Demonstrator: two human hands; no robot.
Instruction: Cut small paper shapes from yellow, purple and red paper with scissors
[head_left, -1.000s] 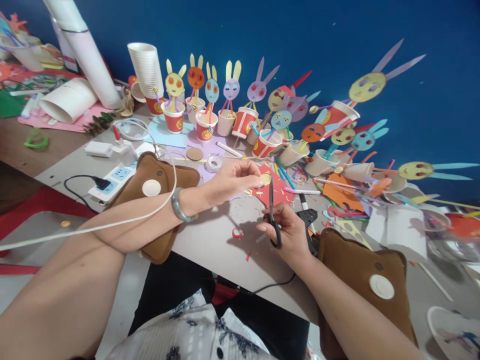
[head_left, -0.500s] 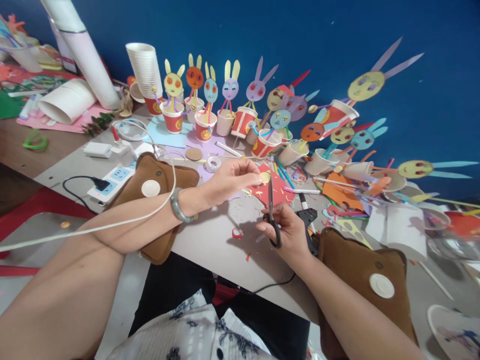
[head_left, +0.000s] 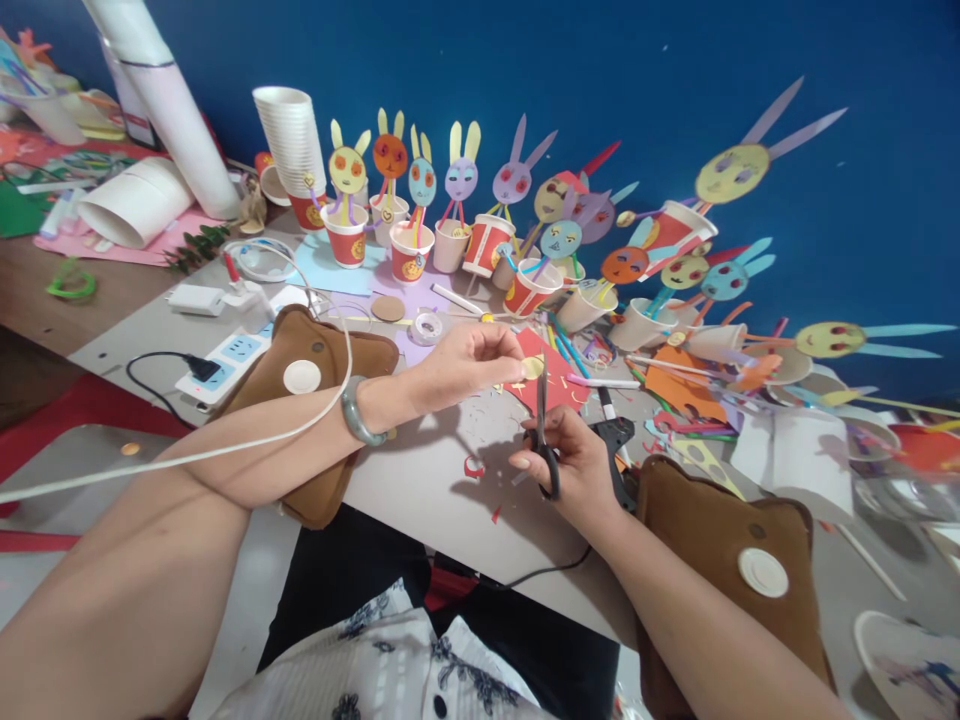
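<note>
Between the fingertips of my left hand (head_left: 469,368) is a small yellow paper piece (head_left: 532,368). My right hand (head_left: 574,460) is wrapped round the handles of black scissors (head_left: 546,440), whose blades point up and touch or nearly touch the paper's right edge. Below and behind the paper lies a red sheet (head_left: 556,375) with small yellow scraps on it. Small red clippings (head_left: 473,467) lie on the grey table nearer to me.
Paper rabbit figures stand in cups (head_left: 346,236) along the blue wall. Brown cushions (head_left: 739,560) lie under or beside both forearms. A black glue gun (head_left: 616,436) is right of the scissors. A white cable (head_left: 225,452) crosses my left forearm beside a power strip (head_left: 238,350).
My left hand has shifted slightly down and right, and the yellow piece has turned a little. The scissors have hardly moved.
</note>
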